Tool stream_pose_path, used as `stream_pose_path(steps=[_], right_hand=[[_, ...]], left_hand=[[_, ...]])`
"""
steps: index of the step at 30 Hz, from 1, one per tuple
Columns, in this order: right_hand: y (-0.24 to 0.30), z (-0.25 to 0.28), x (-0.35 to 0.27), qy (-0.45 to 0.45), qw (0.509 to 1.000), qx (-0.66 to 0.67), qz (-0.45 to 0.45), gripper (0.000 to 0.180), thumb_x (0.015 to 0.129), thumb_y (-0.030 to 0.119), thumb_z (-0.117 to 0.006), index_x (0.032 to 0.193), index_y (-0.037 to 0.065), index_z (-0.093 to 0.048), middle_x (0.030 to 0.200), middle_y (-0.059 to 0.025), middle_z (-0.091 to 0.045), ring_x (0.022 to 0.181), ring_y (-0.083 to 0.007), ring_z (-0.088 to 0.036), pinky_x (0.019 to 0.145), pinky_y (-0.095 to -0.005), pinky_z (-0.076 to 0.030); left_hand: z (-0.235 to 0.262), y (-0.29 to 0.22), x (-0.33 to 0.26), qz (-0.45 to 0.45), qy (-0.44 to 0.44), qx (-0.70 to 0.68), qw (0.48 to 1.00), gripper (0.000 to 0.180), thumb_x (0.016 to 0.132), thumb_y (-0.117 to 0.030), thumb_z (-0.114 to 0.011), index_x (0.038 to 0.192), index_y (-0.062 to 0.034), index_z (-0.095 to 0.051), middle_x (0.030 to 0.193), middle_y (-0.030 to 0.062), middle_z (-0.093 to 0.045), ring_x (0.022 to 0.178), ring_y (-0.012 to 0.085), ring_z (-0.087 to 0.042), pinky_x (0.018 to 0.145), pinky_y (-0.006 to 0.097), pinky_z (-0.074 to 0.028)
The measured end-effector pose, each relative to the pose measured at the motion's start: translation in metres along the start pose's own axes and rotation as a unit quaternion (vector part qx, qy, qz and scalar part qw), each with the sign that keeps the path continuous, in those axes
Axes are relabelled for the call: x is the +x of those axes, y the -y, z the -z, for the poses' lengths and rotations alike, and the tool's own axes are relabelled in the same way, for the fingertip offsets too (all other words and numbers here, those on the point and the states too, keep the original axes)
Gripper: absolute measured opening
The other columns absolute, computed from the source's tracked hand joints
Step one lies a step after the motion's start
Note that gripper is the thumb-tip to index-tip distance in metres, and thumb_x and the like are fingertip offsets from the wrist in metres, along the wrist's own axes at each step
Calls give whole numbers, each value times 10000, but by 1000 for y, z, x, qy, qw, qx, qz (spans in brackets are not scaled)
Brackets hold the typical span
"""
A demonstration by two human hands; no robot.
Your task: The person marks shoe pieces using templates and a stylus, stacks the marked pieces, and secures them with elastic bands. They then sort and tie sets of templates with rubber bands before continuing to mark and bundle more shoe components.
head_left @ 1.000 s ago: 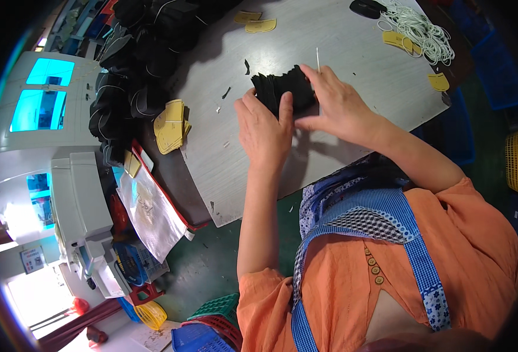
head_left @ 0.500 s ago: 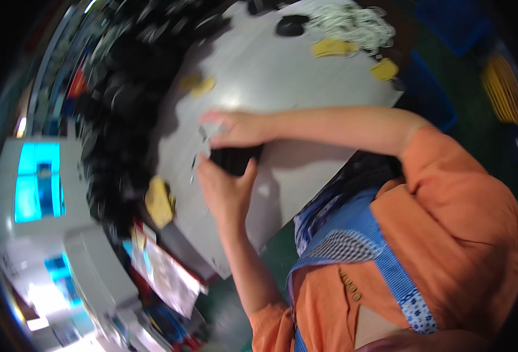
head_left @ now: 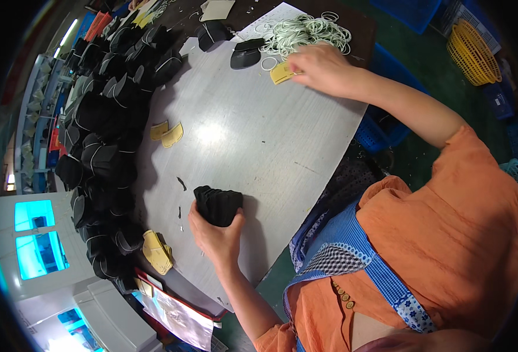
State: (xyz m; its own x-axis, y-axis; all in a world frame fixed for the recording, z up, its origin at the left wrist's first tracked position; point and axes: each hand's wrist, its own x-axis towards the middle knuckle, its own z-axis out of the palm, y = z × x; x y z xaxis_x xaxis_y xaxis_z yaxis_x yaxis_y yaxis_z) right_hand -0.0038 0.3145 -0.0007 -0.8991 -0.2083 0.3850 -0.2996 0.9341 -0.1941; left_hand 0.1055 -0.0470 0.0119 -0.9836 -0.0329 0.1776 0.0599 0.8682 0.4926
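My left hand (head_left: 216, 236) is wrapped round the near side of a stack of black cut fabric pieces (head_left: 219, 205) on the grey table. Its thumb presses one side and its fingers the other. Stretched out to the far right, my right hand (head_left: 323, 69) is at the edge of a heap of white elastic bands (head_left: 306, 34). Its fingers are curled together over a yellow card pattern piece (head_left: 282, 73); what they grip, if anything, is hidden. One loose white band (head_left: 269, 63) lies beside that yellow piece.
Many banded black bundles (head_left: 100, 158) line the table's left edge. Two black bundles (head_left: 246, 54) sit at the far edge. Yellow pieces (head_left: 172, 135) lie left of centre, more yellow pieces (head_left: 157, 252) near the left edge. Blue crates (head_left: 382, 126) stand right of the table.
My right hand has left the black stack and moved far right to the white bands. My left hand stays on the stack. The whole view has shifted somewhat.
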Motion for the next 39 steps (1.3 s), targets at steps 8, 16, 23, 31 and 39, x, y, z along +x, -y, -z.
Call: stream_pose_path(steps=[8, 16, 23, 31, 39], right_hand=[[-16, 9, -34, -44, 998, 38, 37, 116, 854, 93, -642, 850, 59, -531, 783, -76, -594, 763, -268, -609, 719, -403, -471], [4, 22, 39, 182, 948, 259, 30, 123, 812, 68, -633, 915, 16, -589, 792, -126, -652, 753, -293, -650, 688, -403, -507], [-7, -28, 83, 166, 986, -12, -3, 138, 786, 79, -661, 869, -27, -691, 871, -198, -704, 885, -355, -693, 740, -443, -552], [43, 5, 47, 33, 962, 113, 245, 113, 854, 129, -632, 879, 27, -590, 915, -109, -664, 825, -302, -665, 706, -436, -510], [68, 20, 18, 174, 780, 600, 49, 171, 926, 193, -662, 953, 33, -607, 854, -23, -608, 852, -152, -591, 820, -321, -471]], left_hand=[[-24, -54, 12, 9, 112, -324, 939, 834, 579, -210, -860, 1280, 51, -493, 1027, 114, -639, 921, 187, -630, 864, 313, -502], [-44, -65, 32, 43, 185, -610, 769, 875, 545, -374, -898, 1226, 20, -516, 1036, 110, -626, 905, 198, -641, 837, 323, -525], [-53, -59, 31, 88, 180, -637, 744, 880, 548, -363, -909, 1228, 21, -505, 1094, 127, -626, 937, 209, -647, 864, 334, -527], [-39, -66, 50, -74, 286, -563, 772, 1012, 499, -431, -907, 1292, 78, -538, 1362, 210, -475, 1363, 288, -410, 1123, 383, -306], [-39, -71, 38, 18, 291, -611, 736, 1027, 466, -420, -921, 1261, 63, -486, 1051, 132, -646, 918, 204, -667, 824, 316, -534]])
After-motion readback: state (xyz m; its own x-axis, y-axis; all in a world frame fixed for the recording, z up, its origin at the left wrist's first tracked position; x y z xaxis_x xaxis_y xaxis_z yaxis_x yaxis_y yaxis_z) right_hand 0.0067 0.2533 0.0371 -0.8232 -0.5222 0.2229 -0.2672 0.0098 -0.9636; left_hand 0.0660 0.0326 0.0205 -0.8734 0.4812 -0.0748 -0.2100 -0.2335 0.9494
